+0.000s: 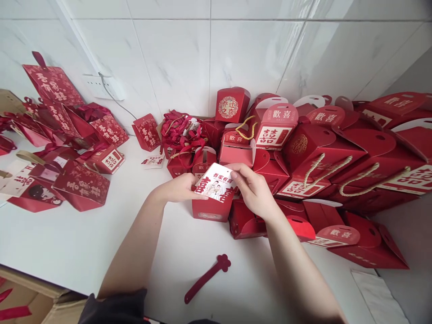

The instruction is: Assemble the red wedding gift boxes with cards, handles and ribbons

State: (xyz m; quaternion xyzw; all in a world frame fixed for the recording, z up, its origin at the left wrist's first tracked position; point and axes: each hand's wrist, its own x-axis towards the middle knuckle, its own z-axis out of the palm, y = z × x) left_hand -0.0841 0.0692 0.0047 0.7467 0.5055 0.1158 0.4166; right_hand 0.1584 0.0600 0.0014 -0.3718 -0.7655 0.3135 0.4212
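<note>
Between my two hands is a white card (216, 183) printed with red characters and a cartoon couple, with a small hole near its upper right corner. My left hand (180, 187) pinches its left edge, thumb on top and the other fingers mostly hidden. At the upper right edge, my right hand (252, 186) grips the card with its fingers closed. Right under the card stands a red gift box (211, 211); I cannot tell whether the two are joined. Nearer to me, a dark red strap with a flower-shaped end (208, 279) lies flat on the white table (141, 261).
Red gift boxes with rope handles (324, 148) are stacked at the right. Tied red boxes (84, 184) stand at the left, near a wall socket (103, 87). A pile of red ribbons (184, 132) and a loose printed card (152, 162) lie behind my hands. A cardboard box (33, 292) is at lower left.
</note>
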